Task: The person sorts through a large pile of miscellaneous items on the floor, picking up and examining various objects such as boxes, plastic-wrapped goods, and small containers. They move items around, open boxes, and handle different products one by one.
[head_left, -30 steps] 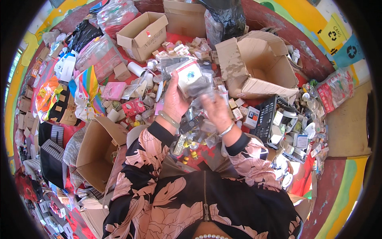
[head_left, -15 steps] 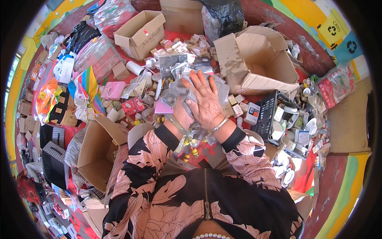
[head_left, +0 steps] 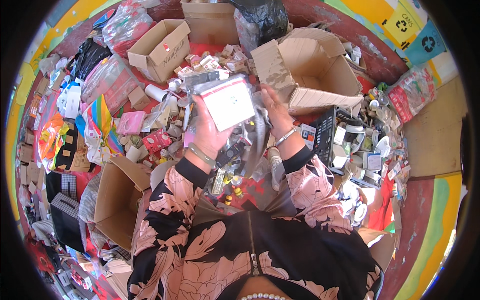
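Note:
My left hand (head_left: 206,125) is closed on the lower left edge of a white flat packet (head_left: 231,106) with a red strip along its top, held up above the pile. Beside it, my right hand (head_left: 276,110) has its fingers curled at the packet's right side. A grey cloth (head_left: 258,137), smeared by motion, hangs from the right hand's inner side. Some of the right fingertips are hidden. Under the hands lie a dark remote control (head_left: 231,152), a pale remote control (head_left: 218,181) and small yellow-and-black pieces (head_left: 237,191).
Beyond the hands stand a printed cardboard box (head_left: 162,52) and a torn open carton (head_left: 320,70). On the right, a black crate (head_left: 327,135) sits beside heaped white items. At left are an open carton (head_left: 117,200) and a striped bag (head_left: 102,127).
My hands have parted from pressing together over the grey cloth. The white packet is now raised in my left hand, and the cloth has swung to the right. The view has shifted slightly.

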Motion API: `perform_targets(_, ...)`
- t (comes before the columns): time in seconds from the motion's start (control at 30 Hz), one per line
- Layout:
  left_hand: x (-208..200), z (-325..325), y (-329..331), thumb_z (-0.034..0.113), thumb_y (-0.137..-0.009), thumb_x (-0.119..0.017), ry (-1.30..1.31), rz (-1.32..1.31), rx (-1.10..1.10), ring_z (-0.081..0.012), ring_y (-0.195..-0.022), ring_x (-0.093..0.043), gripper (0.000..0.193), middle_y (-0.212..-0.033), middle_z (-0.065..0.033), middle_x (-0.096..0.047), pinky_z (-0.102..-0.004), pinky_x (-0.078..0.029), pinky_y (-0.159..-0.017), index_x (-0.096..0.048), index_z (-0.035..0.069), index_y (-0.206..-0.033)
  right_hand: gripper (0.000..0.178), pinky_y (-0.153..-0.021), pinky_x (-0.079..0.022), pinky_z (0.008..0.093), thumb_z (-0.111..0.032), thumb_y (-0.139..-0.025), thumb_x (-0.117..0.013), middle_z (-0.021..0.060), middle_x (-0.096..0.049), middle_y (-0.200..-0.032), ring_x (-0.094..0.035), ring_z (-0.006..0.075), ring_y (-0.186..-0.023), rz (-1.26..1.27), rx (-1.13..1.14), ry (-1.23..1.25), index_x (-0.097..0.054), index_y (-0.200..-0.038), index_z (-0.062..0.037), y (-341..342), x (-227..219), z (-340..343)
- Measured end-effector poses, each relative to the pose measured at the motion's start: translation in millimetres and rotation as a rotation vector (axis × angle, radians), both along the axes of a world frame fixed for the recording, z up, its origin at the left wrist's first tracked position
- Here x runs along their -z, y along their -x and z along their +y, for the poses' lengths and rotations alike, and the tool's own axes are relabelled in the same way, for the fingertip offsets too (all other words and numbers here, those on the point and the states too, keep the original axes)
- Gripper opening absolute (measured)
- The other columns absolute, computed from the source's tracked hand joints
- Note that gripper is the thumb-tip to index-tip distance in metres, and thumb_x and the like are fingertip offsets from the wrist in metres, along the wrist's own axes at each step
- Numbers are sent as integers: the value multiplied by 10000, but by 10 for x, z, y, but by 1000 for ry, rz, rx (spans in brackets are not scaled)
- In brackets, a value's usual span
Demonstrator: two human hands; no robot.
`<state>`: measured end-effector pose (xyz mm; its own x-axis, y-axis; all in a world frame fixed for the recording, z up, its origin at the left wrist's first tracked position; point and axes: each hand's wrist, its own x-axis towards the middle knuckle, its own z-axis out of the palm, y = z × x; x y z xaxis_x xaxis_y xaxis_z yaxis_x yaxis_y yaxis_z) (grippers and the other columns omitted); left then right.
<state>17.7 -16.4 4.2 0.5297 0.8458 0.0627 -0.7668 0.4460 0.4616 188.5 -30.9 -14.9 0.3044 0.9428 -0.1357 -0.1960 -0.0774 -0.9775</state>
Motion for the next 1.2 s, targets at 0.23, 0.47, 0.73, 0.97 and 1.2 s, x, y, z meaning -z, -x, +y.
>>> perform_targets(0.23, 371, 274, -117, 599, -878, -294, 16, 426, -183, -189, -1081, -488, 676, -1159, -99, -536, -339, -368, -910, -454, 29, -1204, 334, -763, -418, 237, -253, -839, -608, 17, -597, -924, -521, 95, -843, -16, -357, 84, -577, -1047, 6, -61, -63, -86)
perform_targets(0.47, 502, 480, 246, 399, -918, -307, 330, 553, -381, -194, -1121, -427, 456, -1132, -93, -562, -345, -256, -938, -530, 40, -1090, 168, -691, -515, 334, -118, -850, -541, 124, -619, -848, -602, 229, -695, 595, 141, 77, -560, -954, 13, -1678, 416, 609)
perform_targets(0.73, 480, 430, 381, 298, -896, -382, 337, 542, -366, -160, -1007, -498, 344, -1066, -79, -578, -294, -337, -843, -524, 25, -1052, 280, -634, -529, 371, -124, -886, -341, 108, -615, -883, -602, 272, -786, 626, 505, 207, -600, -913, -20, -3007, 1245, 1218)
perform_targets(0.97, 340, 391, 474, 278, -903, -389, 331, 507, -391, -173, -1013, -503, 343, -1075, -103, -569, -302, -362, -843, -513, 0, -1062, 210, -621, -518, 368, -80, -847, -415, 122, -625, -831, -613, 254, -701, 627, 478, 211, -606, -858, 8, -3002, 1492, 1169)
perform_targets(1.2, 242, 379, 486, 247, -896, -410, 352, 471, -399, -191, -1048, -506, 304, -1109, -122, -567, -305, -358, -903, -530, 4, -1035, 199, -769, -475, 288, -127, -821, -546, 76, -635, -913, -599, 189, -827, -137, -282, 360, -620, -966, -12, -1843, 1031, 940)
